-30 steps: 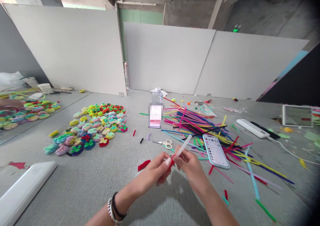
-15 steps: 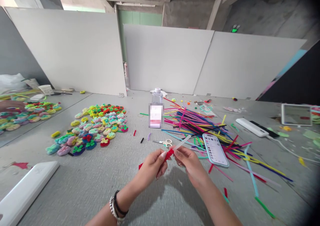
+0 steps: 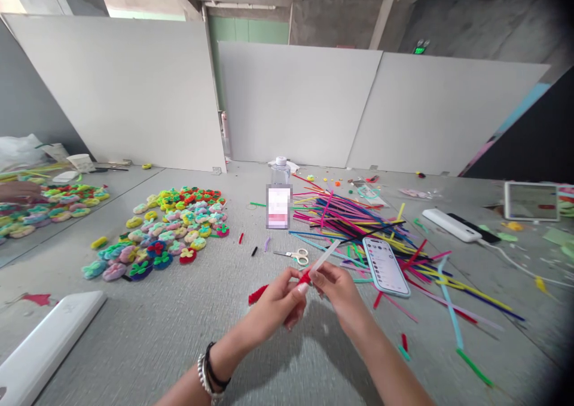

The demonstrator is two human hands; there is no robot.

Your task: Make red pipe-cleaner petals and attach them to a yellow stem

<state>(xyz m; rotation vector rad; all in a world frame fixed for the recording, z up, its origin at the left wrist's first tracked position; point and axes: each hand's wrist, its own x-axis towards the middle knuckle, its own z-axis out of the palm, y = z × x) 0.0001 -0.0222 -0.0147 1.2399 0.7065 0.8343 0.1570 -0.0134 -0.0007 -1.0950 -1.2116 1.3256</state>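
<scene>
Close to the camera, the left hand (image 3: 275,304) pinches a red chenille stem (image 3: 305,277) just above the worktop (image 3: 188,316), and the right hand (image 3: 338,289) pinches a translucent strip (image 3: 326,256) where it meets the red. The step in hand looks like fitting or winding the stem about that strip; the next move seems to call for a firm left pinch while the right fingers turn or guide the strip. The fingers cover the join, so whether the stem wraps it or only lies alongside cannot be told. A red fuzzy length (image 3: 257,295) shows beyond the left wrist; whether it belongs to the held stem is unclear. Past the hands lie scissors (image 3: 299,256), with a phone (image 3: 385,266) to the right, its screen text unreadable. Farther off, the bottle (image 3: 280,174) has a blurred-out label, and the left edge cuts off another person's hand (image 3: 20,192).
</scene>
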